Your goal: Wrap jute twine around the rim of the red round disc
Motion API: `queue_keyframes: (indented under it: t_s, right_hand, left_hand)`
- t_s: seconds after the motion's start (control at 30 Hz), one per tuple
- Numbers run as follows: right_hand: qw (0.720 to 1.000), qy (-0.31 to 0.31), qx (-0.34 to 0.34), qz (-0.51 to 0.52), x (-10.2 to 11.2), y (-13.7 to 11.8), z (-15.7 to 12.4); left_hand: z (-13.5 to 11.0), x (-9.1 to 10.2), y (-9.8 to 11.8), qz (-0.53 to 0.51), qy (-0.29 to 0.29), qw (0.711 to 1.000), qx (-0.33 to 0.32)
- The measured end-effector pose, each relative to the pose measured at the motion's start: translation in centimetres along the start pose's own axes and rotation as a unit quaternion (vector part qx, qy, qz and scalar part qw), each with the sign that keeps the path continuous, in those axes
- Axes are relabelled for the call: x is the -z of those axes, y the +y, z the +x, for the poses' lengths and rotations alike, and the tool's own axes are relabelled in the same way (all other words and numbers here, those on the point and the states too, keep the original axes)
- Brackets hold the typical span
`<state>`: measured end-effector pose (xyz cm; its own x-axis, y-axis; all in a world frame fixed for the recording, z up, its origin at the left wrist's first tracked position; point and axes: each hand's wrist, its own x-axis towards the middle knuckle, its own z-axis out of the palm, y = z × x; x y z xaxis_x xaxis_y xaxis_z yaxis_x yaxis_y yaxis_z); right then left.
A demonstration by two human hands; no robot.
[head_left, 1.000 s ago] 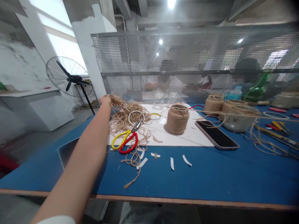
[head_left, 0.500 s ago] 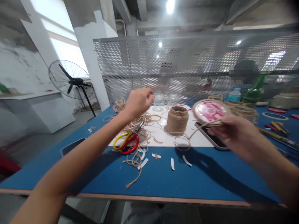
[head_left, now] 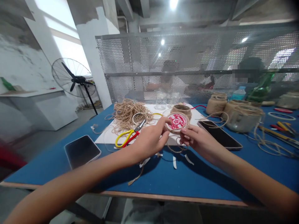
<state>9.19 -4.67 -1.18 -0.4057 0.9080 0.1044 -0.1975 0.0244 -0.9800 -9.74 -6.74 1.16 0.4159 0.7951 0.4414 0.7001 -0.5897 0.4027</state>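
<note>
Head view: the left hand [head_left: 151,140], fingers curled nearly closed, grips the left edge of a twine-rimmed red-and-white disc [head_left: 177,121]; the right hand [head_left: 198,140], fingers bent, pinches its lower-right edge. The disc is raised before a twine-wrapped jar [head_left: 184,110].

We can pass along the near strip of the blue table [head_left: 187,186], below our left hand [head_left: 151,141] and right hand [head_left: 197,140]. Straight ahead, the wrapped jar [head_left: 181,110] stands behind the twine-edged lid [head_left: 177,121], and a loop of loose twine [head_left: 176,151] hangs below it. The scissors [head_left: 140,125] and twine heap [head_left: 128,112] block our left, the dark phone [head_left: 219,134] our right.
</note>
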Motion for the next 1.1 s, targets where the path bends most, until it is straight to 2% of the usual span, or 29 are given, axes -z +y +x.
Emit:
queue_keyframes:
  t_s: [0.1, 0.27, 0.43, 0.73, 0.87, 1.0, 1.1]
  right_hand:
    - [0.999, -0.033, -0.025, 0.014, -0.3, 0.4, 0.3]
    - [0.999, -0.034, -0.018, 0.021, -1.0, 0.6, 0.2]
    - [0.996, -0.057, -0.031, 0.061, -1.6, 0.8, 0.2]
    - [0.993, -0.081, -0.018, 0.078, -1.4, 1.3, 0.1]
    - [0.993, -0.08, -0.02, 0.08, -1.5, 1.5, 0.0]
    - [0.991, -0.075, -0.032, 0.104, -1.5, 1.6, 0.0]
    - [0.991, -0.074, -0.035, 0.109, -1.4, 1.7, 0.1]
  left_hand:
    - [-0.1, -0.1, 0.0, -0.011, 0.008, 1.0, -0.012]
    - [0.0, 0.0, -0.4, -0.075, 0.029, 0.997, -0.017]
    - [0.0, 0.4, -0.2, -0.096, 0.016, 0.995, -0.038]
    - [-0.7, 0.0, 0.0, 0.055, 0.035, 0.996, -0.067]
    - [-0.8, -0.4, -0.3, 0.073, 0.028, 0.992, -0.097]
    - [-0.7, -0.6, -0.3, 0.064, 0.024, 0.996, -0.059]
    - [-0.8, -0.7, -0.2, 0.096, 0.024, 0.994, -0.042]
